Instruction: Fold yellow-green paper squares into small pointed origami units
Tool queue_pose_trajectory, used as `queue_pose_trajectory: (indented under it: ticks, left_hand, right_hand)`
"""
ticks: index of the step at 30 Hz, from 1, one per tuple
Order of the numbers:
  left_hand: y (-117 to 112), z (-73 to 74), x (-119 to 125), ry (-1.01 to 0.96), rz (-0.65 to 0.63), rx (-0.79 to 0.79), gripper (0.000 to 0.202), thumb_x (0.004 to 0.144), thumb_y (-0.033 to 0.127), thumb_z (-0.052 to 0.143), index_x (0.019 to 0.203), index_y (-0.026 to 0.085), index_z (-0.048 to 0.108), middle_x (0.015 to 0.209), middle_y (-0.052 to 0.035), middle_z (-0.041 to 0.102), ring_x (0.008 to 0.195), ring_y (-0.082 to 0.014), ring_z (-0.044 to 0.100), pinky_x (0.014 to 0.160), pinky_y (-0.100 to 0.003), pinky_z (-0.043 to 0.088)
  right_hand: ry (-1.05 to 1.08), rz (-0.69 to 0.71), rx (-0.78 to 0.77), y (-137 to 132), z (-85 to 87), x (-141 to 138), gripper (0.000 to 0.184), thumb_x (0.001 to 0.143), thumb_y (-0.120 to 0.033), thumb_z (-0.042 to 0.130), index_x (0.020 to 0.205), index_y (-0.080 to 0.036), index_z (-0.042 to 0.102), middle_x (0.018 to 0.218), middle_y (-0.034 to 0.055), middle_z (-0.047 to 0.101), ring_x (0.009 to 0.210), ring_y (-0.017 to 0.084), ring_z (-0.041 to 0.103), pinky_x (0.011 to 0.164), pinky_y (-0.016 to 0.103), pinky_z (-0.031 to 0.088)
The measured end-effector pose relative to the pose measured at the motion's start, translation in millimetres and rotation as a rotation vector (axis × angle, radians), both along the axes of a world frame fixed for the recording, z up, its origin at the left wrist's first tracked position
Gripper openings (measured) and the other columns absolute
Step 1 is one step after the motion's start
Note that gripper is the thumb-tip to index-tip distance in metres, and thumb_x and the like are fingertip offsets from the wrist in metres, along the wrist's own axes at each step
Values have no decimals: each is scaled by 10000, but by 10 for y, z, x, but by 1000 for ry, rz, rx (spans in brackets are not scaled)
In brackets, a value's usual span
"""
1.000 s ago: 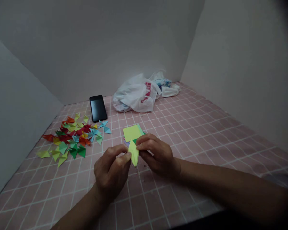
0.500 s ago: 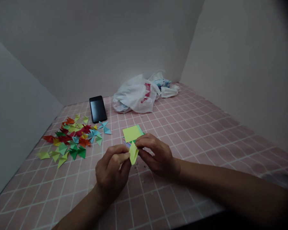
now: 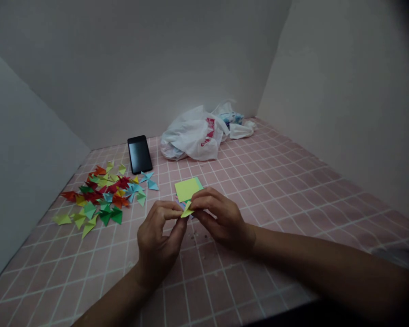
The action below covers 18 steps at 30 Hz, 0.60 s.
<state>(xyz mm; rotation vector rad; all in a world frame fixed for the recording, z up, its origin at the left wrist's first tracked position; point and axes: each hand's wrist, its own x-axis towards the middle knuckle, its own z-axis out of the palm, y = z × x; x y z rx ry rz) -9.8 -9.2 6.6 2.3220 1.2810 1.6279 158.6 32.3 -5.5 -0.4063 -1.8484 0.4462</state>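
Note:
Between my two hands is a small folded piece of yellow origami paper, held above the tiled-pattern surface. My left hand pinches its left edge between thumb and fingers. On the other side, my right hand has its fingertips closed on the paper's right edge; they hide part of it. Just beyond the hands lies a stack of square paper sheets, yellow on top with green and other colours showing beneath. My right fingers overlap its near corner in view.
Several folded paper cranes in red, yellow, green and blue lie scattered at the left. Behind them rests a black phone. A white plastic bag sits against the back wall, near a blue-patterned packet. Walls enclose the pink checked surface.
The folded yellow paper has tipped over from upright and now shows a smaller, flatter outline. My left fingers have shifted slightly up along it; my right hand stays almost in place.

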Motion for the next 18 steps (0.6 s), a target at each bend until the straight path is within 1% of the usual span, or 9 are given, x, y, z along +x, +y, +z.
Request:
queue_pose_trajectory:
  ticks: [2,3,5,7,9,11,14,18]
  left_hand:
    - [4,-8,2,-76,-29,-100,140,842,64,669,858,196,625,819,-12,672,759,-140,660,682,-257,556]
    - [4,-15,2,-122,-49,-172,112,851,86,667,859,195,640,819,-14,677,753,-139,661,671,-253,556]
    - [5,-33,6,-246,-91,-338,61,864,132,667,859,192,661,809,-15,687,738,-135,669,661,-244,564]
    - [13,-56,15,-420,-138,-495,41,855,166,682,884,193,670,805,-10,698,724,-130,682,665,-241,580]
    - [31,-79,26,-594,-197,-614,121,834,184,705,950,198,675,818,-4,705,712,-125,693,670,-244,595]
    - [55,-97,32,-709,-263,-697,216,819,197,720,1030,202,677,831,1,701,696,-120,694,660,-247,601]
    - [81,-107,27,-778,-311,-779,295,810,231,737,1098,201,684,819,8,683,668,-111,681,637,-238,590]
    - [82,-98,8,-798,-254,-897,297,802,289,761,1076,187,705,817,1,692,646,-103,660,635,-228,564]
  right_hand:
    - [-16,10,-61,11,-3,5,85,958,-118,555,969,-192,595,887,48,636,837,158,619,745,301,532]
    - [-27,15,-117,17,-5,9,66,956,-131,564,936,-184,599,855,40,632,803,152,610,721,292,517]
    - [-53,31,-261,27,-11,14,76,949,-155,575,880,-173,603,800,23,617,739,139,585,677,277,486]
    - [-68,59,-410,36,-17,14,100,938,-169,571,842,-167,602,769,12,603,702,130,564,645,266,464]
    - [-47,91,-527,47,-26,9,112,919,-180,569,811,-165,592,746,4,589,678,122,546,619,257,449]
    - [-8,125,-618,60,-36,1,113,900,-195,575,791,-166,577,723,-4,574,657,117,530,598,252,437]
    - [42,194,-756,75,-43,-6,115,884,-225,590,787,-169,564,708,-8,567,639,114,528,586,252,434]
    - [67,287,-924,76,-26,-4,149,868,-281,628,792,-167,569,704,-12,570,621,105,527,591,253,428]
